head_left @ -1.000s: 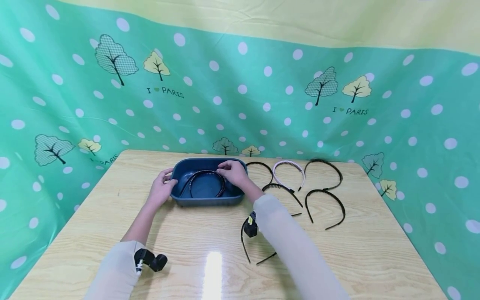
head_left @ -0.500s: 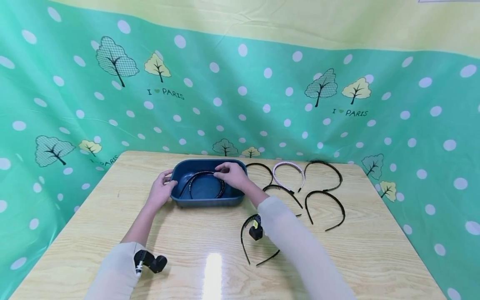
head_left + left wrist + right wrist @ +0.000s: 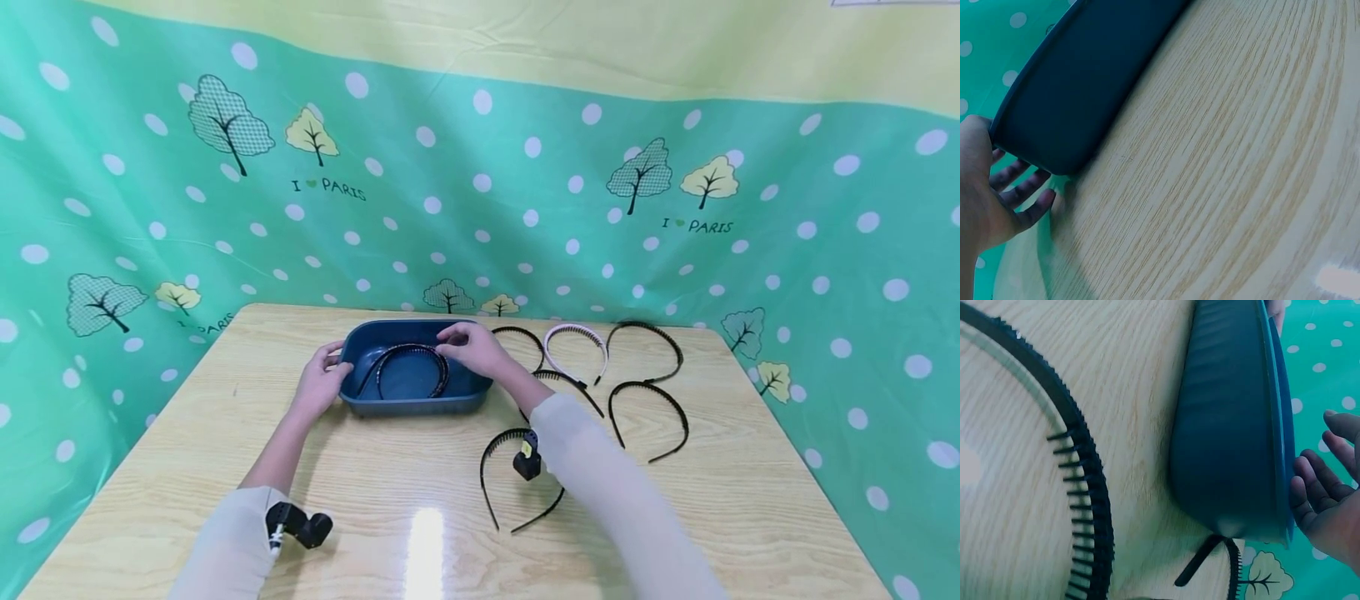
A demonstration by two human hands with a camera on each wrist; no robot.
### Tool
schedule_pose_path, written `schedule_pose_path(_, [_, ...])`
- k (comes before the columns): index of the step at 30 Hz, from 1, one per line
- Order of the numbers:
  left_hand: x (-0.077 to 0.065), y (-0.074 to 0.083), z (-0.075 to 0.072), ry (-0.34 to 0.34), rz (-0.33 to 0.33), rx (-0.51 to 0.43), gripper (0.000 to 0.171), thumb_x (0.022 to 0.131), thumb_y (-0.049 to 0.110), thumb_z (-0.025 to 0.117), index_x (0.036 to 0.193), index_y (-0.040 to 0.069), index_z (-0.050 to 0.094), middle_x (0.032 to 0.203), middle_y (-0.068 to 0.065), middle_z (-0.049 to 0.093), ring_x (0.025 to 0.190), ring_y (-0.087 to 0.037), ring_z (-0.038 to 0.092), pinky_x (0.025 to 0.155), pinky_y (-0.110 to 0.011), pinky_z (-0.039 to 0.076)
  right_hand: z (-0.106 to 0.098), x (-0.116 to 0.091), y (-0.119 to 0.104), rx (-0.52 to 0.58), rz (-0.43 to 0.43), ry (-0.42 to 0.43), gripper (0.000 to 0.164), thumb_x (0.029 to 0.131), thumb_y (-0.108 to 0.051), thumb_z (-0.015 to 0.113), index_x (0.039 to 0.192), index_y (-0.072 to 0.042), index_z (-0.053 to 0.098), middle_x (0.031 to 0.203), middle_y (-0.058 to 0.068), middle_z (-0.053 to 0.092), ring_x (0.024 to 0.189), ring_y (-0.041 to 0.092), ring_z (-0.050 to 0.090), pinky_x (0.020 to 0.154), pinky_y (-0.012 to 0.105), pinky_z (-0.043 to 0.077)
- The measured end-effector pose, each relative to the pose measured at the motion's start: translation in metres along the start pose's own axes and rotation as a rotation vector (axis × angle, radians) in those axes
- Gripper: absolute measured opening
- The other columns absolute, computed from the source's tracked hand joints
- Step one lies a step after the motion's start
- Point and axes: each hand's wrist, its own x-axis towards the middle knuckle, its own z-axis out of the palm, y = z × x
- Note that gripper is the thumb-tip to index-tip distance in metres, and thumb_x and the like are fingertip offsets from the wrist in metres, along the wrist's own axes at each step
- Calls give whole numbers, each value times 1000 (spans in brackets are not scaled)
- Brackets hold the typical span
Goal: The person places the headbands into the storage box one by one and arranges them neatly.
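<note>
A dark blue plastic basin [image 3: 417, 406] stands on the table, with black headbands [image 3: 411, 347] lying overlapped inside it. My left hand [image 3: 321, 383] grips the basin's left end, thumb at the rim and fingers outside the wall, as the left wrist view also shows the hand [image 3: 997, 194]. Over the right end of the basin reaches my right hand [image 3: 474, 350], its fingertips by the right side of the headbands. In the right wrist view that hand [image 3: 1335, 494] has thumb and fingers apart, nothing between them, beside the basin's rim. The basin's inside is hidden from both wrist views.
Right of the basin lie several black headbands [image 3: 684, 421] and a pink one [image 3: 550, 343]. One toothed black headband [image 3: 484, 483] rests near my right forearm [image 3: 600, 475]. A polka-dot green curtain [image 3: 480, 225] hangs behind the wooden table [image 3: 360, 508].
My right hand shifts a little left over the headbands, then back to the right, and its forearm moves right. My left hand and the basin stay in place.
</note>
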Motion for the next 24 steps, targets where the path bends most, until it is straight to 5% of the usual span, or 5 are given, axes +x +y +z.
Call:
schedule_pose_path(16, [0,1,1,-2,-9,2,51,96,16,45,145,9,31,131,-25,49,112,-36,53,78,-27,47,-31,-9,-1,10,-25,19,30,87,-23,66,114,-9,64,101,8,65,86,18,59,69,25,48])
schedule_pose_path(24, [1,0,1,3,-9,7,51,96,15,45,145,9,31,131,-25,49,111,-34,53,77,-24,46,-53,-15,7,-11,-20,46,30,87,-25,65,114,-12,65,108,9,64,98,25,60,76,29,50])
